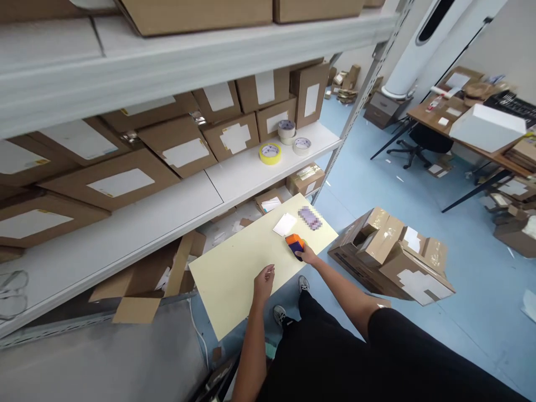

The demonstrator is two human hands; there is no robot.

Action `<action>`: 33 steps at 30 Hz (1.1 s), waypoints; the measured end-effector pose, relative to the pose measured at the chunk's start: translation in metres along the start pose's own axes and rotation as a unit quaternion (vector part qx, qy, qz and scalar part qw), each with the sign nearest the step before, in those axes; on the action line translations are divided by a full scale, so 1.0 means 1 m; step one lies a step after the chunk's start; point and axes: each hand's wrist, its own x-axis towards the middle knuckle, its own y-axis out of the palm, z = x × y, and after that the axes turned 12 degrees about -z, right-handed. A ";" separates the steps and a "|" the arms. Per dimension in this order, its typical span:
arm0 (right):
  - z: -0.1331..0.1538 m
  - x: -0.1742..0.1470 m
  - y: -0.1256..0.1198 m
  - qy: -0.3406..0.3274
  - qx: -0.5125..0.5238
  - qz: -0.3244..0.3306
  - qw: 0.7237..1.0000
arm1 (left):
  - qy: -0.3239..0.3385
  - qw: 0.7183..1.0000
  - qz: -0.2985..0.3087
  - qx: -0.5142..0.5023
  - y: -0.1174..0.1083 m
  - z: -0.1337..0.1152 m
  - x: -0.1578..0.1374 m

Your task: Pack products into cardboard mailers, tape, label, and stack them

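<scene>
My right hand is closed around a small orange and dark blue box-shaped object; its exact kind is not clear. It is held over the pale yellow tabletop, close to the near edge. A white paper card lies flat just beyond it. Farther right on the same top is a purplish item, blurred by pixelation. To the left, my left hand hovers at the table's near edge, fingers loosely bent and a little apart, with nothing visible in them.
A metal shelf beyond the table carries cardboard boxes, a yellow tape roll and several pale rolls. Stacked cartons stand on the floor to the right. An opened carton sits under the shelf. A cluttered desk stands farther back.
</scene>
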 end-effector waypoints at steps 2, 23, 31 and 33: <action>0.017 -0.018 -0.001 0.000 0.054 0.041 0.998 | 0.011 1.000 -0.002 -0.013 -0.010 -0.015 0.001; 0.204 -0.124 -0.051 -0.278 0.094 0.161 0.943 | 0.273 0.961 0.002 -0.039 -0.118 -0.217 -0.054; 0.218 -0.144 -0.065 -0.323 0.038 0.184 0.928 | 0.308 0.950 0.052 0.022 -0.131 -0.242 -0.076; 0.212 -0.144 -0.065 -0.332 0.037 0.165 0.928 | 0.314 0.949 0.022 0.035 -0.127 -0.238 -0.078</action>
